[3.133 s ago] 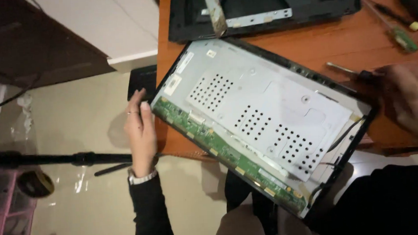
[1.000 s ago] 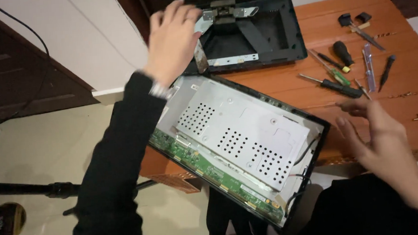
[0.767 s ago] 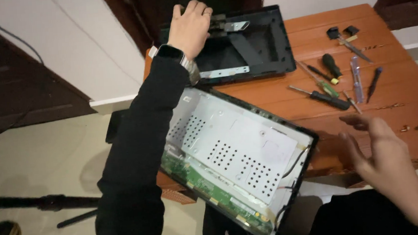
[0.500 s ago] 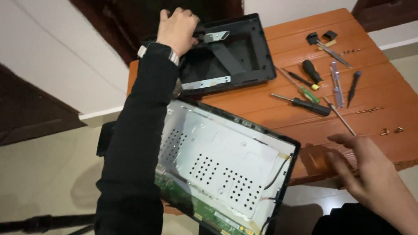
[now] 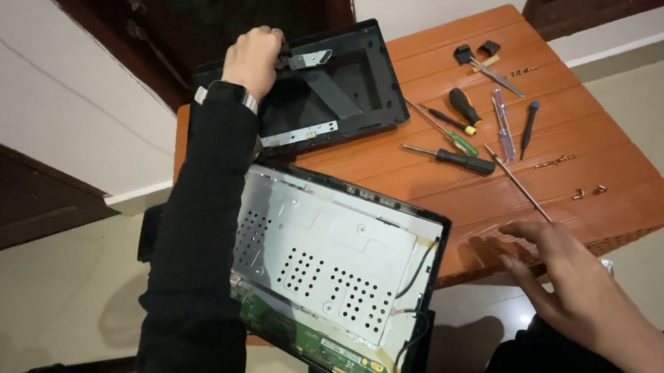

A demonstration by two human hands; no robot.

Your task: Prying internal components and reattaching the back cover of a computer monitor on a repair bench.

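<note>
The left hand point(image 5: 251, 61) has reached across and now grips the black cover point(image 5: 341, 86); the right hand point(image 5: 559, 261), open and empty, hovers by the panel point(image 5: 329, 263).

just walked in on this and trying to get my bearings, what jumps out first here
The opened flat screen panel dominates, its perforated metal back facing up, hanging off the near edge of the orange wooden table. Behind it, the left hand grips the top edge of the black plastic back cover. To the right lie scattered screwdrivers, while the right hand hovers open over the table's near edge.
</note>
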